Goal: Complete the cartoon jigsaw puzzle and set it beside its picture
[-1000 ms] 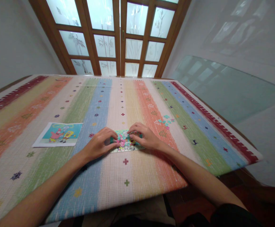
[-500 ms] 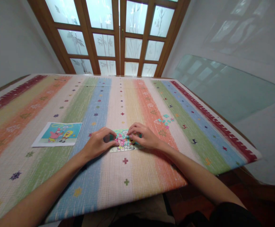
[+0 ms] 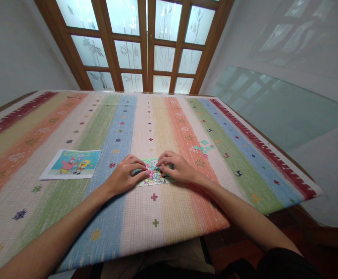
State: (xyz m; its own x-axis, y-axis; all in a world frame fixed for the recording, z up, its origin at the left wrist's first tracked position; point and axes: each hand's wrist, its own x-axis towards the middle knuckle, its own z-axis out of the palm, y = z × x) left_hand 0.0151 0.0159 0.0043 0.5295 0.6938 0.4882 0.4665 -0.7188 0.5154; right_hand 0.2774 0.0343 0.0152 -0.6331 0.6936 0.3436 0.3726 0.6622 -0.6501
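Observation:
A small jigsaw puzzle (image 3: 154, 174) with a pink, green and white cartoon picture lies flat on the striped table mat (image 3: 145, 217). My left hand (image 3: 124, 175) rests on its left part with fingers curled down onto the pieces. My right hand (image 3: 176, 167) presses on its right part, fingertips bent onto the surface. The two hands' fingertips almost meet over the puzzle's middle. Much of the puzzle is hidden under the hands. Neither hand visibly holds a loose piece.
A printed cartoon reference picture (image 3: 71, 164) lies to the left on the mat. Several loose teal and pink puzzle pieces (image 3: 203, 148) sit to the right of my right hand. Wooden-framed frosted glass doors (image 3: 145, 46) stand behind the table. The mat's right edge (image 3: 273, 159) overhangs a glass tabletop.
Both hands stay on the puzzle; the left hand's fingers have shifted slightly toward the puzzle's middle. The view has barely moved.

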